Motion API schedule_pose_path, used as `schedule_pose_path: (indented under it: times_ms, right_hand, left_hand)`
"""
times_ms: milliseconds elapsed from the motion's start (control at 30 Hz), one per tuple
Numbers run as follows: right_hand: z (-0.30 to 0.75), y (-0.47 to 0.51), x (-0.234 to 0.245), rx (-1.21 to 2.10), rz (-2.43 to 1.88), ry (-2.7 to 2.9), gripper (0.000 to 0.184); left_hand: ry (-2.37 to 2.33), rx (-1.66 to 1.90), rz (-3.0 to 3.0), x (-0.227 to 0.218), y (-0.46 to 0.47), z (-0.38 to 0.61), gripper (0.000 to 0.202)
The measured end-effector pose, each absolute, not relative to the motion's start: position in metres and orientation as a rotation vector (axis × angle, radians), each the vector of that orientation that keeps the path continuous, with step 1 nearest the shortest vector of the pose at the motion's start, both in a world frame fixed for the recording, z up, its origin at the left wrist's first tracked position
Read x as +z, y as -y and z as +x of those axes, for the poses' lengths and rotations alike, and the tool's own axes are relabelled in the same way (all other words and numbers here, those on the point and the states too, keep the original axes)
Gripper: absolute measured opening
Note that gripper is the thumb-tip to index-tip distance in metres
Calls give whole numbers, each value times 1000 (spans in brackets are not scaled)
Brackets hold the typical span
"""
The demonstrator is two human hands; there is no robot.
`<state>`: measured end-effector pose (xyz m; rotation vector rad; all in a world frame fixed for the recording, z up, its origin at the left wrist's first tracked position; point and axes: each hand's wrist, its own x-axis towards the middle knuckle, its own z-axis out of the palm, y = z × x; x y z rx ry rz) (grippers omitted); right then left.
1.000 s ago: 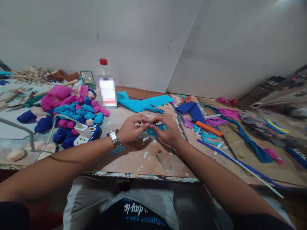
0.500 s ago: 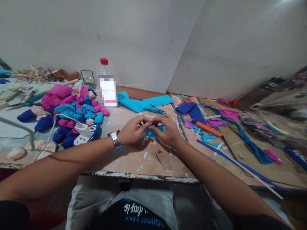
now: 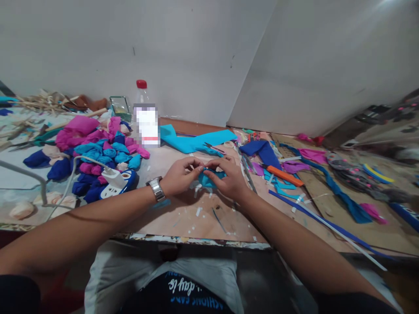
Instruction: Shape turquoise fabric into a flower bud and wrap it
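Both hands meet over the middle of the wooden table [image 3: 183,218]. My left hand [image 3: 179,176], with a metal watch [image 3: 156,189] on its wrist, pinches a small turquoise cloth piece [image 3: 209,179] with curled fingers. My right hand [image 3: 229,176] grips the same piece from the other side, its fingertips touching those of the left. Most of the cloth is hidden under the fingers.
A heap of pink, blue and turquoise cloth rolls [image 3: 94,150] lies at the left beside a white plug on a power strip [image 3: 114,179]. A red-capped bottle [image 3: 145,115] stands behind. Turquoise fabric [image 3: 196,140], an orange cutter [image 3: 283,174], scissors [image 3: 214,148] and coloured strips lie right.
The fingers have worked the turquoise piece a little; it looks more bunched up between the hands. Arms and table things have stayed put.
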<state>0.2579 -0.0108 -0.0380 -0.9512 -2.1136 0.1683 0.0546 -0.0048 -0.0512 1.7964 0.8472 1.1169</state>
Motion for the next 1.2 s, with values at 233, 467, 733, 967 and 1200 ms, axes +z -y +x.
schedule_pose_path:
  times_ms: [233,467,733,967,1200]
  right_hand:
    - [257,11,-38,125,-969,2081,11]
    - [258,11,-37,114,-1016,2092,15]
    - [260,9,-37,121,-992,2127,17]
    - [259,9,-37,119,-988,2109,13]
    - [259,10,-36,99,-964,2103,10]
  left_hand:
    - [-853,1120,1783,-53,4,55,26]
    - [-868,1143,1836,-51,4,54,21]
    - [-879,1145,1813,-49,5,55,20]
    - [-887,1136,1773,-47,5,54,22]
    - [-887,1118,1767,-47,4,55,25]
